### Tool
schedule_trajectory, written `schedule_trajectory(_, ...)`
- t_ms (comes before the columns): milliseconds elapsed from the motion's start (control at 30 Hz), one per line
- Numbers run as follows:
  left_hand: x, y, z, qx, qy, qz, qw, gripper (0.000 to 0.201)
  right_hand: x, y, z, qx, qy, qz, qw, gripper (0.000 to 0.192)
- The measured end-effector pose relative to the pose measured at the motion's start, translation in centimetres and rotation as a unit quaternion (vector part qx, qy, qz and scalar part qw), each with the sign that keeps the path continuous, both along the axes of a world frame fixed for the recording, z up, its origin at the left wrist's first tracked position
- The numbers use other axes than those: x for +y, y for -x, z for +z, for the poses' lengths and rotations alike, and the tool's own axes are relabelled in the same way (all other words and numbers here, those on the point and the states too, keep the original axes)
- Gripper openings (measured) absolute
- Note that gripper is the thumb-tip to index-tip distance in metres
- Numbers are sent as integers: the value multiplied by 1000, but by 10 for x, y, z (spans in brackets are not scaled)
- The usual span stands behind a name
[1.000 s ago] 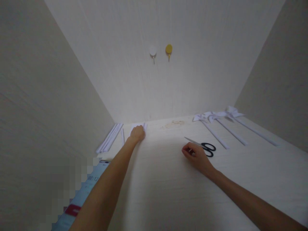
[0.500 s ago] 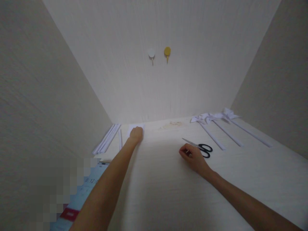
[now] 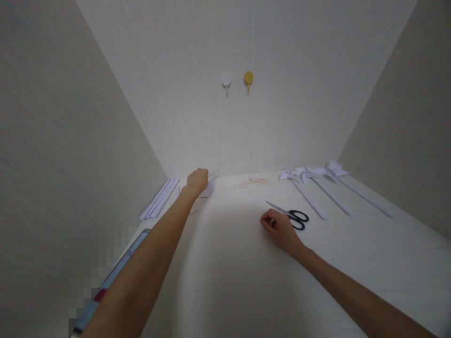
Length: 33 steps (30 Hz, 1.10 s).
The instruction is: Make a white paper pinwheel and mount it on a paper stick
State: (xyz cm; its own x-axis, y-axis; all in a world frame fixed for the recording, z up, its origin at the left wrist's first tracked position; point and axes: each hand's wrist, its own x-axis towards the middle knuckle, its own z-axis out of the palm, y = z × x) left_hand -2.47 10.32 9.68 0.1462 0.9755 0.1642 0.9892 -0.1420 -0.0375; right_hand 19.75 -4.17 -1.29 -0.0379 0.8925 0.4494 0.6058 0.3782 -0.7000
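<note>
My left hand (image 3: 198,180) is closed at the far left of the white table. A thin blurred edge of white paper sticks out past its fingers, and below it lies a small stack of white paper pieces (image 3: 208,189). My right hand (image 3: 279,227) rests on the table with its fingers curled and thumb against them; nothing shows in it. Right beside it are scissors (image 3: 298,219) with black handles, their blades pointing to the far left. The right hand partly covers one handle.
Several white rolled paper sticks (image 3: 160,199) lie together along the left wall. Three paper sticks with folded paper tops (image 3: 333,196) lie at the right. A phone or tablet (image 3: 120,267) is at the left, partly behind my forearm. A white hook (image 3: 226,80) and a yellow hook (image 3: 248,78) are on the back wall.
My left hand has risen slightly off the paper stack, with a blurred paper edge now showing at its fingers. The right hand stays beside the scissors. The view has shifted a little.
</note>
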Motion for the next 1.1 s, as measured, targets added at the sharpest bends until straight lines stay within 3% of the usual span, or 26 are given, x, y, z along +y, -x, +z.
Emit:
schedule_trajectory(100, -18, -17, 15, -79, -63, -32, 994, 24, -1, 0, -2, 17, 5, 17, 1000, 7)
schedule_trajectory(133, -27, -24, 14, -223, -79, -69, 969, 21, -1, 0, -4, 38, 12, 23, 999, 8)
schedule_trajectory(167, -36, -31, 9, -379, -63, -98, 918, 19, 0, 0, -5, 65, 19, 30, 997, 16)
schedule_trajectory(233, -58, -43, -8, -632, 29, -136, 762, 20, 0, 0, -6, 122, 24, 44, 991, 39)
schedule_trajectory(300, -78, -51, -32, -755, 126, -137, 628, 24, 0, 0, -6, 160, 11, 48, 986, 58)
schedule_trajectory(367, -96, -54, -56, -792, 195, -124, 566, 29, -1, -1, -5, 161, -15, 34, 986, 67)
schedule_trajectory(433, -109, -50, -75, -789, 244, -105, 554, 30, -3, -2, -4, 122, -53, 6, 991, 65)
schedule_trajectory(500, -117, -44, -87, -785, 250, -85, 560, 30, -4, -3, -4, 64, -97, -16, 993, 53)
schedule_trajectory(600, -121, -33, -95, -793, 248, -66, 552, 28, -6, -3, -7, -16, -160, -13, 987, 34)
schedule_trajectory(733, -117, -25, -98, -814, 230, -59, 530, 22, -8, -3, -9, -82, -182, 46, 979, 26)
schedule_trajectory(867, -108, -21, -103, -804, 182, -45, 564, 29, -12, -3, -7, -127, -151, 128, 972, 27)
schedule_trajectory(1100, -106, -20, -107, -766, 131, -37, 629, 29, -18, -4, -1, -151, -106, 192, 964, 26)
